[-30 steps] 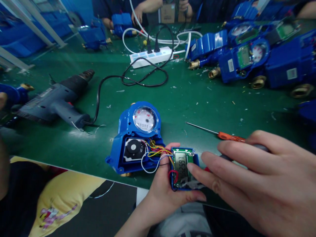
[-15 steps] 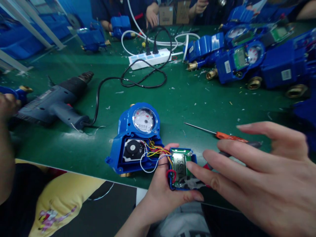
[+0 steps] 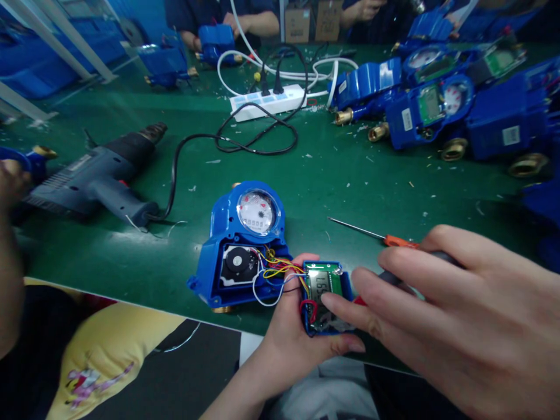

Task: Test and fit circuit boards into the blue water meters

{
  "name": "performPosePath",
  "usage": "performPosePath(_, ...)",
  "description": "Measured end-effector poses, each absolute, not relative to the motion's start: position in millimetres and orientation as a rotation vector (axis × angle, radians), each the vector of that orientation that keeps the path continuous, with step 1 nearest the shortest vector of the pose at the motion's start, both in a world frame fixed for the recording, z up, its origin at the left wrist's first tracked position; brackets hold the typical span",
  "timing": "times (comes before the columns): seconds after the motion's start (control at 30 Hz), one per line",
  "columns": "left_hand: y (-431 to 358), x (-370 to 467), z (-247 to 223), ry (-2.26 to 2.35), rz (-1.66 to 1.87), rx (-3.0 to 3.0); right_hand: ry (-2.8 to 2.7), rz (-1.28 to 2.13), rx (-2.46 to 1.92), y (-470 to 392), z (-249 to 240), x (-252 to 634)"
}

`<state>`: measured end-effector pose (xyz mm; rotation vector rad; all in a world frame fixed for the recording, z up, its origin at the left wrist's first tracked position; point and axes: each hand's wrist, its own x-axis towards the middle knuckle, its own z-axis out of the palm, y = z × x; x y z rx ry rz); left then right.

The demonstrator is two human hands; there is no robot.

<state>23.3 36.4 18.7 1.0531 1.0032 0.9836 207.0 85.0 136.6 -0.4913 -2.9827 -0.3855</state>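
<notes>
My left hand [image 3: 297, 326] holds a small blue housing with a green circuit board and a grey number display [image 3: 319, 284]. Colored wires [image 3: 280, 269] run from it to an open blue meter [image 3: 210, 256] on the table, which has a round dial and a black disc inside. Over the display, my right hand [image 3: 459, 315] has its fingers spread, the tip of one finger at the display. Partly behind this hand lie an orange-handled screwdriver [image 3: 396, 241] and a tool with a grey and red handle [image 3: 391, 279].
A grey heat gun [image 3: 105, 175] lies at the left, near another person's hand [image 3: 13, 181]. A white power strip [image 3: 271, 104] with cables is at the back. Several blue meters [image 3: 406, 116] stand at the right; people sit across the table.
My right hand's fingertip has moved a little left over the display, and its thumb and forefinger have drawn in over the screwdriver handle. Across the table, a person's hand has moved to a blue meter.
</notes>
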Motion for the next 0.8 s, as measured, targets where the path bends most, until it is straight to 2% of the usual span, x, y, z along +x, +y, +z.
performPosePath(0.13,38,24,22,0.930,0.990,0.944,-2.928,-0.312,-0.690,84,130,204)
performPosePath(0.57,38,25,21,0.803,1.055,0.881,-2.914,-0.211,-0.813,92,123,210)
performPosePath(0.8,39,25,24,0.870,1.033,0.888,-2.921,0.054,-0.996,87,121,215)
